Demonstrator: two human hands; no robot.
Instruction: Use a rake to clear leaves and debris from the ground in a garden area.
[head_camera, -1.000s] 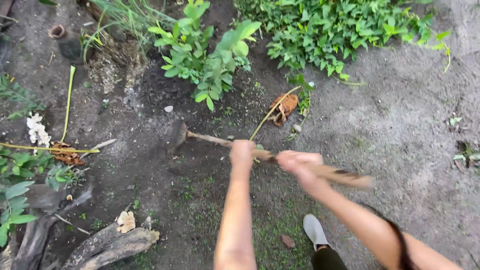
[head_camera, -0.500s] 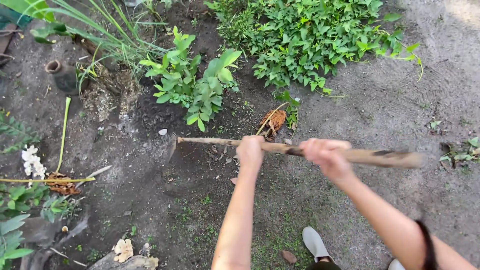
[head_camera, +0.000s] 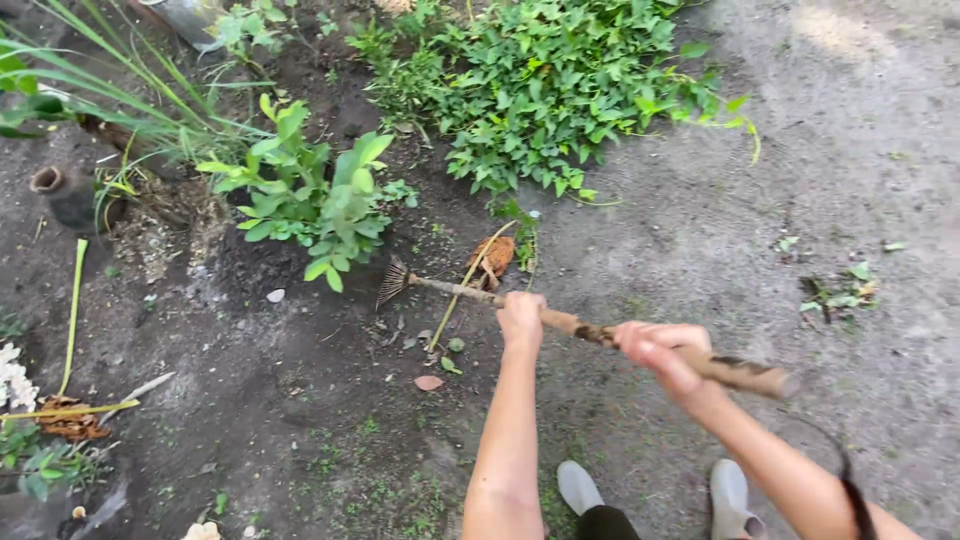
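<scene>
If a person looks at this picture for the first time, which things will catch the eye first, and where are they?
In the centre, the left hand and the right hand both grip a long wooden rake, whose fan of tines rests on dark soil beside a leafy green shrub. A dense patch of green ground plants fills the top middle. A dry brown leaf lies just beyond the handle.

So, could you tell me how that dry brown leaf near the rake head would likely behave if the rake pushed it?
The dry brown leaf looks curled and withered, so it is probably very light and would slide or tumble easily. It also seems brittle and might crumble under the rake head. The long stem running from it could snag on the tines.
</scene>
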